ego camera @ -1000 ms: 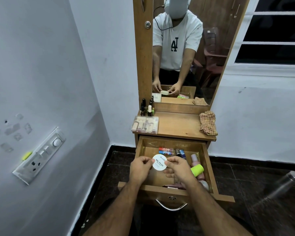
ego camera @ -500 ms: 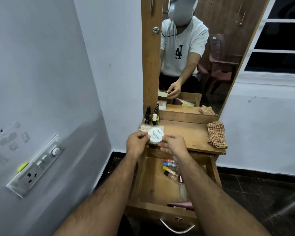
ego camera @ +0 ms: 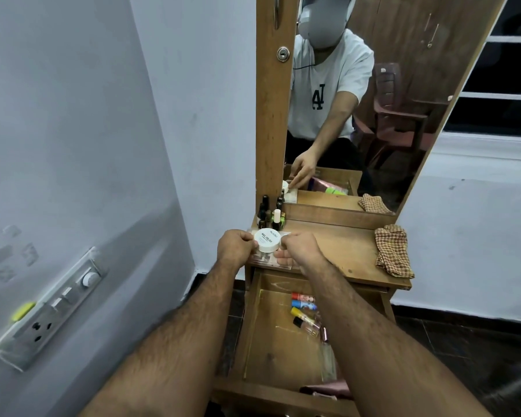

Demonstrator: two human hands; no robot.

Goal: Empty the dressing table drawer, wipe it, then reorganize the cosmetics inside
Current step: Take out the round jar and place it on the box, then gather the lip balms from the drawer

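Beneath the two hands, the dressing table spreads its wooden top, and lower, nearer the person, its drawer stands pulled open. Behind the grip rises the mirror, which reflects a person in a white T-shirt printed with dark letters that read mirrored, roughly "LA". Well to the right of the grip, a checked cloth lies crumpled on the tabletop. Directly under the grip sits a clear plastic case, its contents too blurred to tell. Between the hands is a small round white jar, lid up, printed "NAIL POLISH" with finer lines below that cannot be read. The left hand curls its fingers against the jar's left side; the right hand pinches its right side, so both hold it just above the case. Just behind the jar stand several small nail polish bottles, mostly dark-capped. Below the grip, in the drawer, lie slim tubes capped red, blue, yellow and black, labels unreadable.
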